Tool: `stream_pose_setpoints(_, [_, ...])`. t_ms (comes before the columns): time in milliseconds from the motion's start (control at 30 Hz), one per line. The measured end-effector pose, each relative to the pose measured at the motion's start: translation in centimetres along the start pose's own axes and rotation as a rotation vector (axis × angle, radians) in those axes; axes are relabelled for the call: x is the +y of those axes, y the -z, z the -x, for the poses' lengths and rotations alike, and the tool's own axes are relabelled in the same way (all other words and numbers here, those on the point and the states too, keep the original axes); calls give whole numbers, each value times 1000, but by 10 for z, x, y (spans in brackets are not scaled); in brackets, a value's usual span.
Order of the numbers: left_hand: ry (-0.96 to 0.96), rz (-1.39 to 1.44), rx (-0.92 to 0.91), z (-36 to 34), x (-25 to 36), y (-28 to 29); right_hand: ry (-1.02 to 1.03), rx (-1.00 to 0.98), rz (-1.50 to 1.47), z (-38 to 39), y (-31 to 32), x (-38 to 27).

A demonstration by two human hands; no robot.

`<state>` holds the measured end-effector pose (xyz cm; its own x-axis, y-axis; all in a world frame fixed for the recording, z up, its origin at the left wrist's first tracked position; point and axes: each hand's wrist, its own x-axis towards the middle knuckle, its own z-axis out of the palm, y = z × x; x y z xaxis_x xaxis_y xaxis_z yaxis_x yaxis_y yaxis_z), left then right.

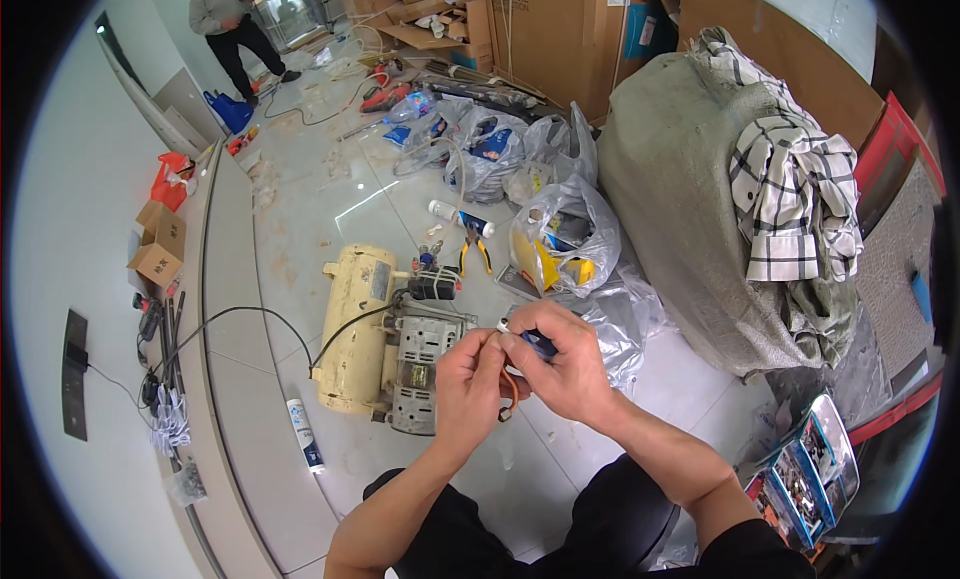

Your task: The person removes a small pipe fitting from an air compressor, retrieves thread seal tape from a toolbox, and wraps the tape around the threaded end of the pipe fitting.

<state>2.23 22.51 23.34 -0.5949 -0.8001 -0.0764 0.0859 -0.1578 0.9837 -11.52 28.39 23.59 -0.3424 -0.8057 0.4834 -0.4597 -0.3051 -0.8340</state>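
Note:
In front of my knees my two hands meet, fingertips together. My left hand [468,384] is closed in a pinch on a short orange-red hose [513,387]. The hose curves down between the hands to a small brass-coloured end fitting [505,414]. A small white piece [503,326] shows at the fingertips. My right hand [568,364] is closed round a small dark-blue thing [541,343], mostly hidden by the fingers, so I cannot tell its kind. Just beyond my left hand stands a cream air compressor [355,329] with a grey motor [415,369].
Pliers [473,251] and a sealant tube [460,217] lie beyond the compressor, beside full plastic bags [565,234]. A covered heap [680,199] stands at right, an open toolbox [805,474] lower right. Another sealant tube [305,436] lies left. A person [235,29] stands far off.

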Motion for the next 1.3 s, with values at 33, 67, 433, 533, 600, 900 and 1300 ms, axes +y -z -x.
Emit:
stream_pose_setpoints(33, [-6, -2, 2, 0, 1, 0, 29, 17, -3, 0, -2, 0])
stream_pose_setpoints(67, [9, 16, 14, 1, 3, 0, 35, 18, -5, -1, -2, 2])
stream_pose_setpoints(433, [241, 306, -305, 0, 8, 23, -106, -189, -359, -9, 25, 3])
stream_pose_setpoints(533, [405, 398, -453, -6, 13, 33, -150, -271, -385, -12, 33, -3])
stream_pose_setpoints(600, [477, 456, -612, -11, 12, 40, -165, -333, -457, -16, 37, 2])
stream_pose_setpoints(900, [478, 56, -864, -10, 21, 47, -177, -610, -489, -17, 42, -11])
stream_pose_setpoints(1300, [-425, -582, -152, -7, 1, 22, -398, -152, -332, 0, 24, 8])
